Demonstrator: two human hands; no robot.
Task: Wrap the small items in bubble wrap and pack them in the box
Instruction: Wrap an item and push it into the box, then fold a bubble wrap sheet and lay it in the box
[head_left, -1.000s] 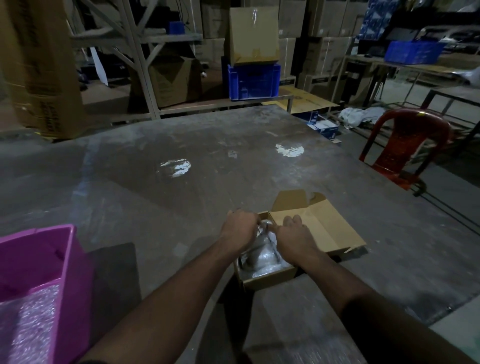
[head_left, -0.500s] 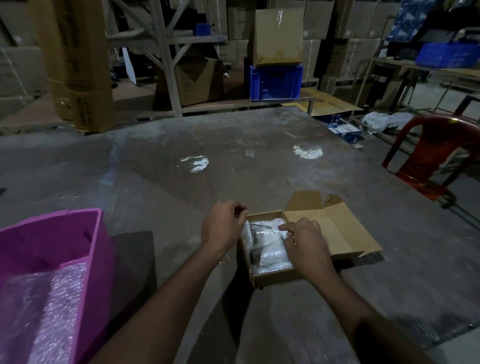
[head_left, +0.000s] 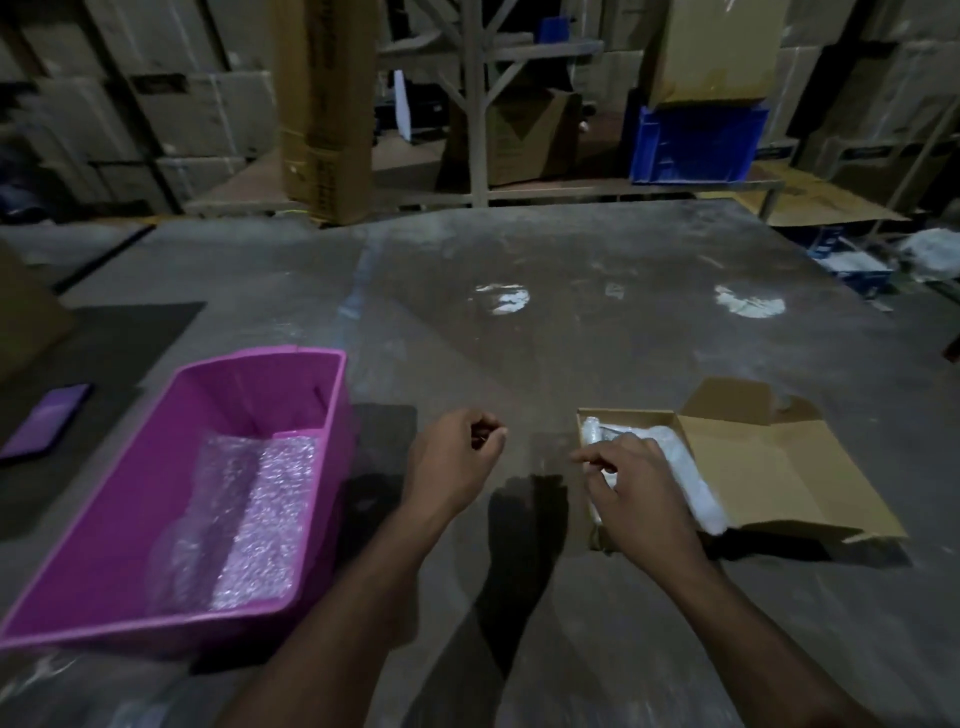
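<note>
Table (head_left: 571, 249) is big, grey, mostly bare beyond the work area, so lots of free room ahead and between the two containers. Pink bin (head_left: 171, 618) sits at left near the front edge, with bubble wrap (head_left: 260, 519) lying flat on its bottom; no loose items visible in there, too dim to be sure. Cardboard box (head_left: 779, 483) is at right, lid flap folded back and away, opening clear from above. Wrapped bundle (head_left: 685, 478) lies inside the box along its left side. Change over the last second: both hands were down in the box on the bundle, now the left hand (head_left: 452, 462) has pulled out and drifted left, in the gap between box and bin, touching neither. Its fingers are loosely curled, nothing visibly in them. The right hand (head_left: 631, 486) has lifted to the box's near-left corner, fingers half curled with the index stretched left; it overlaps the bundle but I can't tell if it's pinching wrap or just hovering. View also swung left toward the bin. My read: this bundle is seated, next up is probably more wrap from the bin. Clearances: the bin's right wall is the nearest edge to the left hand, the box's left wall is under the right. Dark flat object (head_left: 47, 421) far left, out of the way.
</note>
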